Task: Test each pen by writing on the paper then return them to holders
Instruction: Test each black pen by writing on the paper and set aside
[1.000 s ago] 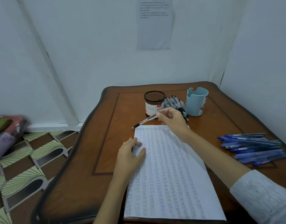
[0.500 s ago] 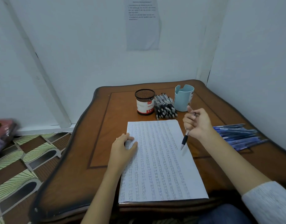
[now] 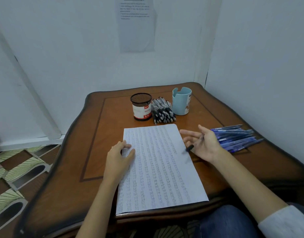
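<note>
Left hand (image 3: 119,156) is lying palm-down, fingers spread. Right hand (image 3: 205,145) is hovering, palm turned inward, fingers loosely extended.

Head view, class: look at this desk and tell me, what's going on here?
A person is testing pens at a wooden table. The left hand rests flat on the paper, which is covered in rows of writing. The right hand, palm up beside the sheet, has a black pen across its loose fingers. No pens stick out of the mesh holder or the light blue holder.
</note>
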The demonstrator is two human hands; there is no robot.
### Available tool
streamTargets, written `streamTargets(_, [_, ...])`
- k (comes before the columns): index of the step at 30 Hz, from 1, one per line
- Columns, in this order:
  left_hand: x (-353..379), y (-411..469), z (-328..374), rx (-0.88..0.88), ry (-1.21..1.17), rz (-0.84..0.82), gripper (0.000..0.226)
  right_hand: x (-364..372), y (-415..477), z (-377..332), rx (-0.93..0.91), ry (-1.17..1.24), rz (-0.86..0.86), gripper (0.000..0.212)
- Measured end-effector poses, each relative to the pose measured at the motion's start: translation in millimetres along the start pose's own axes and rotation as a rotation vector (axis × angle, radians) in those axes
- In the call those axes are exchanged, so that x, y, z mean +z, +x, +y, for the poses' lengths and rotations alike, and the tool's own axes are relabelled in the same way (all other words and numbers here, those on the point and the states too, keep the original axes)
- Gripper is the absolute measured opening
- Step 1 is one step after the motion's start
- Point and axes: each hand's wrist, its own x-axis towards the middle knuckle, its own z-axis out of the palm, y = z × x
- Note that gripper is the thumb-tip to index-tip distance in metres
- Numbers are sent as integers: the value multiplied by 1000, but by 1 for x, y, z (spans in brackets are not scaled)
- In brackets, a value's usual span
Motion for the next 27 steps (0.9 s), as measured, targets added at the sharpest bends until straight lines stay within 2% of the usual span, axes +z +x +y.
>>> streamTargets(5, [-1,1,0,-11,9,-9,14,-2,1,1,5,103,29,68])
streamTargets(9, [-1,1,1,-11,5,-9,14,2,6,12,-131,-35,48,26])
streamTargets(14, [-1,0,1,-10,13,-11,15,9,7,26,-436,-422,218,42])
streamTargets(18, [-1,0,2,1,25,-10,14,12,2,28,-506,-476,165,34])
streamTargets(23, [0,-1,1,0,23,-11,14,11,0,37,-623,-741,294,42])
streamTargets(27, [-1,-1,2,-14,17,-16,15,7,5,42,-660,-788,288,40])
